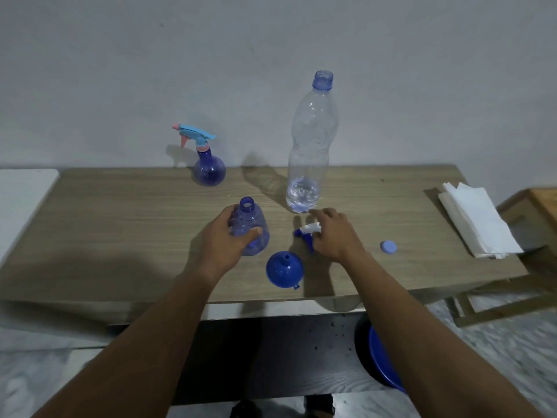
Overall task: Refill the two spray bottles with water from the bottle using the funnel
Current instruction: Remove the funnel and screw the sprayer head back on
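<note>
My left hand [224, 236] grips an open blue cone-shaped spray bottle [251, 224] standing upright on the table, its neck uncapped. My right hand [333, 233] lies over the white and blue spray head [307, 230] on the table, fingers curled on it. A blue funnel [284, 269] rests wide mouth down near the front edge, between both hands. Behind my right hand stands a tall clear water bottle [310, 146], uncapped, with only a little water at the bottom. Its blue cap [388, 246] lies to the right. A second round blue spray bottle [208, 164] with its light-blue and pink head on stands at the back.
A stack of white paper napkins [479, 221] lies at the right end of the wooden table [120, 221]. A blue basin [381, 360] sits on the floor below the front edge. A white surface [24, 194] adjoins the left, a wooden frame [530, 212] the right.
</note>
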`<state>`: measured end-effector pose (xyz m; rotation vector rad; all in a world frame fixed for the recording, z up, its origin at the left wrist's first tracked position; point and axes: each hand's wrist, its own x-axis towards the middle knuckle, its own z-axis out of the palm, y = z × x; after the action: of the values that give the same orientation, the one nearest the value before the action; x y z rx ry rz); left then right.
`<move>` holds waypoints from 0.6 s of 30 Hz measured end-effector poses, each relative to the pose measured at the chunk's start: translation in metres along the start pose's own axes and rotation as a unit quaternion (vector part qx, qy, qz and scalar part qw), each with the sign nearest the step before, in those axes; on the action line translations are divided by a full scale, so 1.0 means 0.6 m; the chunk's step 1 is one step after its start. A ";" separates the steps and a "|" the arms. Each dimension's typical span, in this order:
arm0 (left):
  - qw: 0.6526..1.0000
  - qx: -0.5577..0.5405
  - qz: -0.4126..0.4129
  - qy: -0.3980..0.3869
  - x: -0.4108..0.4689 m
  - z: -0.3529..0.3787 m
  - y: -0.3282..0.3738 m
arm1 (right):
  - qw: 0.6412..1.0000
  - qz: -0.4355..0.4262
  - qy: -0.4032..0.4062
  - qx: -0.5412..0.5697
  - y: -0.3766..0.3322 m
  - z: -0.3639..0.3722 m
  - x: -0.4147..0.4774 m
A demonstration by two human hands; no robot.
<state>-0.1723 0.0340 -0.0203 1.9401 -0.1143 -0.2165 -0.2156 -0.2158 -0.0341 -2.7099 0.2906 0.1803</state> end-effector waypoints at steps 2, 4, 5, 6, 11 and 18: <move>1.000 -0.004 -0.001 -0.001 0.002 0.001 -0.004 | 0.992 0.002 -0.125 -0.036 0.008 -0.005 0.025; 1.000 -0.011 0.002 0.001 0.004 0.001 -0.006 | 0.988 -0.004 -0.149 -0.035 0.016 0.001 0.041; 1.000 -0.013 0.004 0.001 0.005 0.002 -0.007 | 0.989 -0.004 -0.145 -0.030 0.017 0.003 0.046; 1.000 -0.013 0.006 0.001 0.005 0.002 -0.008 | 0.990 -0.005 -0.137 -0.020 0.020 0.004 0.051; 1.000 -0.009 0.009 0.001 0.009 0.003 -0.014 | 0.997 -0.007 -0.072 0.022 0.029 -0.013 0.037; 1.000 0.019 -0.005 -0.006 -0.002 0.004 0.006 | 0.978 -0.040 0.082 0.188 -0.025 -0.136 -0.014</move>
<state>-0.1737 0.0308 -0.0174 1.9784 -0.1175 -0.2345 -0.2132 -0.2340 0.0471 -2.3565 0.2347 -0.1133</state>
